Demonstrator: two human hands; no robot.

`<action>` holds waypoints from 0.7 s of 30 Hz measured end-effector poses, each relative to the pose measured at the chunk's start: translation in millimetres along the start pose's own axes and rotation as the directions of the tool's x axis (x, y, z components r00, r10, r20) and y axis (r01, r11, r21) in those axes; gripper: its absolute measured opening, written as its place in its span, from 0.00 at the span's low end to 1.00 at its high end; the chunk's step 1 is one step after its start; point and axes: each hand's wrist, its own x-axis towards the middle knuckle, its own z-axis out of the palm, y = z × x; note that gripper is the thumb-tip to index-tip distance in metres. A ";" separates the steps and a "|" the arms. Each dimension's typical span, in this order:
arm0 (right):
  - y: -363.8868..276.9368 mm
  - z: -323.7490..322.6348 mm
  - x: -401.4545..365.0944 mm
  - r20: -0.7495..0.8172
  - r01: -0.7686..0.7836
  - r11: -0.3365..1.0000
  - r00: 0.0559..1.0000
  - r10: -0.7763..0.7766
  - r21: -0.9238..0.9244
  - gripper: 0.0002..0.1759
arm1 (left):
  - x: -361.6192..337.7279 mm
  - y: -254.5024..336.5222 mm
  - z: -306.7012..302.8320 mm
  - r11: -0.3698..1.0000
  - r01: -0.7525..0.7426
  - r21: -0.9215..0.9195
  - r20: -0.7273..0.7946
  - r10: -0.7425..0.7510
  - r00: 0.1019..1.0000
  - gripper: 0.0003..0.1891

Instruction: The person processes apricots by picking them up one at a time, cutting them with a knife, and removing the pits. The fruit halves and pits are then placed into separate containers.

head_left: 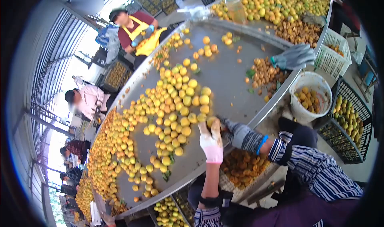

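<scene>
My left hand (pixel 211 143), in a white and pink glove with stained fingertips, is closed on a yellow apricot (pixel 211 122) at the near edge of the metal table. Close beside it is my right hand (pixel 239 135), in a grey knitted glove. Its fingers are bent in toward the apricot and blurred; what they hold is hidden. Loose yellow apricots (pixel 172 107) spread over the tabletop just beyond my hands. Below the table edge, under my hands, a crate holds split orange apricots (pixel 244 169).
A pile of brown pits (pixel 262 73) and a grey glove (pixel 294 57) lie on the metal table (pixel 236 91). At the right stand a white bucket (pixel 294 107), a black crate (pixel 352 125) and a white crate (pixel 336 63). Several people work across the table, one in a yellow apron (pixel 148 47).
</scene>
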 end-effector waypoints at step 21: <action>2.4 -1.0 4.9 0.012 0.095 0.995 0.995 -0.095 -0.043 0.32 | 3.4 -2.8 -8.9 0.985 -0.056 0.166 0.053 0.048 0.997 0.21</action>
